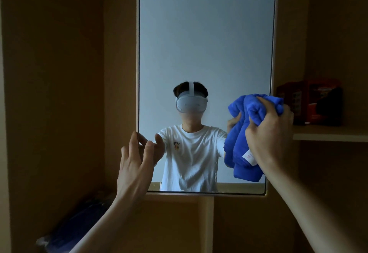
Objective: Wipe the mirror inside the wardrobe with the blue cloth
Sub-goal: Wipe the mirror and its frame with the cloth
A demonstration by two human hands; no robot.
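Gripped in the right hand (268, 131): blue cloth (242, 149), with the fingers curled round its bunched upper part and the loose folds hanging below. Cloth's position: 3 o'clock of the view, over the right edge of the mirror (199, 43), low on that edge. Whether the fabric presses on the glass cannot be told. Cloth's long axis: upright, 12 to 6 o'clock, gathered end up, free end pointing down. Appearance: bright blue, thick and soft, in rolled folds, with a small white label (249, 156) near the lower part beside the wrist. Left hand (135, 159): at 8 o'clock, fingers spread and loosely straight, holding nothing, raised at the mirror's left edge just above its lower left corner. Contact with the glass is uncertain. Mirror: tall rectangle, long axis upright, thin dark frame, set in brown wardrobe panels (59, 93). It reflects a person in a white T-shirt and a headset. Open glass: the whole upper half toward 12 o'clock, and the band between the two hands. Limits: wooden shelf (328, 133) at 3 o'clock just past the cloth, bearing red boxes (310, 101). Dark blue bundle (75, 224) lies low at 7 o'clock.
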